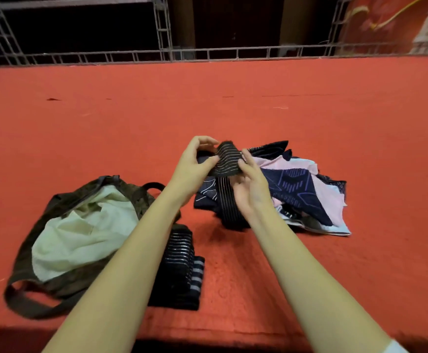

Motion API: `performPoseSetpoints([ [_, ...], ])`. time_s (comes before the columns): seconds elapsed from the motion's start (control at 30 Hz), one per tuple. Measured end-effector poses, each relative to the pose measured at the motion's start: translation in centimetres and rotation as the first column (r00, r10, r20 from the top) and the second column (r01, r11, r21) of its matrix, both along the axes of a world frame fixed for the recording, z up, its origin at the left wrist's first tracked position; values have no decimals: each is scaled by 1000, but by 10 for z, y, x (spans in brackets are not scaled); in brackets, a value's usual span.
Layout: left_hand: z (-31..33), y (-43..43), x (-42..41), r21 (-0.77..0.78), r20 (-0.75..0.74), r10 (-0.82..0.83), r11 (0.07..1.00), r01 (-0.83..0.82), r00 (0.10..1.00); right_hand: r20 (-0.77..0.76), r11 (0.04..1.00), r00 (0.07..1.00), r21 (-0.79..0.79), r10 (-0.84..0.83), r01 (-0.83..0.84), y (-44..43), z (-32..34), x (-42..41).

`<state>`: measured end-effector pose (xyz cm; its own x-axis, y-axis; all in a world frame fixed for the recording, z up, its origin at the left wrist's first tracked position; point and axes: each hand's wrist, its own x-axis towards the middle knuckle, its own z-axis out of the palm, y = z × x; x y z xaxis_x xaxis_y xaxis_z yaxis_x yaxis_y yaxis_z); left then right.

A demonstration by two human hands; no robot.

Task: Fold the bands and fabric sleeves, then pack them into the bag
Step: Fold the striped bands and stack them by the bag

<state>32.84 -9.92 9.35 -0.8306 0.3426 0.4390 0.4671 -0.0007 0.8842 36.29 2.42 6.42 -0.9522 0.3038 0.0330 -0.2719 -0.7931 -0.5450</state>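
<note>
Left hand [195, 161]: we see thumb and fingers pinching the left edge of the band's folded top.
Right hand [251, 189]: thumb presses the band's right edge and the fingers curl beneath it, so it is gripping too.
Band [227, 159]: black with thin pale stripes, held up between both hands over the pile. The top is doubled over, and the tail hangs down to the table beside the right wrist.
Pile [304, 189]: loose sleeves, navy patterned and pink, lying behind and right of the hands, unfolded.
Stack [182, 266]: we count several folded striped bands, flat on the table under the left forearm, just right of the bag.
Bag [57, 205]: dark olive, lying open at left with the pale green lining showing and a strap looped at the near corner. We can't tell what is inside.
Table [233, 110]: covered in red cloth.
Background: grey metal truss [164, 29] along the far edge.
</note>
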Motion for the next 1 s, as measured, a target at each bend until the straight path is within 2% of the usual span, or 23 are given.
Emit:
performPoseSetpoints([
  [0.07, -4, -7, 15, -9, -1, 12, 1000, -12, 1000, -37, 996, 996, -41, -79, 77, 8, 8, 22],
  [0.1, -7, -8, 23, -15, 1, 10, 1000, -10, 1000, -52, 993, 992, 0, -114, 114, 12, 9, 34],
  [0.17, -13, -4, 40, -38, -23, -2, 999, 1, 1000, -95, 935, 962, 231, -254, 270, 21, 5, 56],
  [0.2, -15, 0, 47, -55, -50, -5, 998, 2, 999, -152, 820, 922, 423, -355, 385, 26, 0, 68],
  [0.27, -21, 12, 60, -81, -107, 8, 997, -16, 994, -312, 438, 841, 743, -442, 506, 35, -12, 87],
  [0.3, -24, 18, 65, -86, -128, 21, 996, -32, 992, -355, 291, 824, 812, -441, 505, 40, -17, 96],
  [0.33, -28, 22, 69, -81, -138, 34, 996, -46, 990, -363, 215, 814, 842, -453, 495, 48, -22, 103],
  [0.37, -32, 26, 73, -70, -133, 44, 996, -54, 990, -349, 196, 800, 849, -488, 490, 58, -27, 110],
  [0.5, -50, 36, 85, -45, -80, 17, 999, -21, 997, -218, 274, 765, 846, -607, 458, 104, -42, 137],
  [0.7, -103, 49, 98, -134, 50, -9, 991, 16, 999, -107, 323, 676, 818, -729, 477, 150, -89, 175],
  [0.87, -144, 44, 104, -233, 118, 147, 966, -116, 982, -46, 295, 625, 853, -779, 430, 178, -118, 198],
  [1.0, -168, 34, 99, -217, 218, 279, 948, -233, 935, 34, 348, 595, 838, -803, 421, 197, -128, 202],
])
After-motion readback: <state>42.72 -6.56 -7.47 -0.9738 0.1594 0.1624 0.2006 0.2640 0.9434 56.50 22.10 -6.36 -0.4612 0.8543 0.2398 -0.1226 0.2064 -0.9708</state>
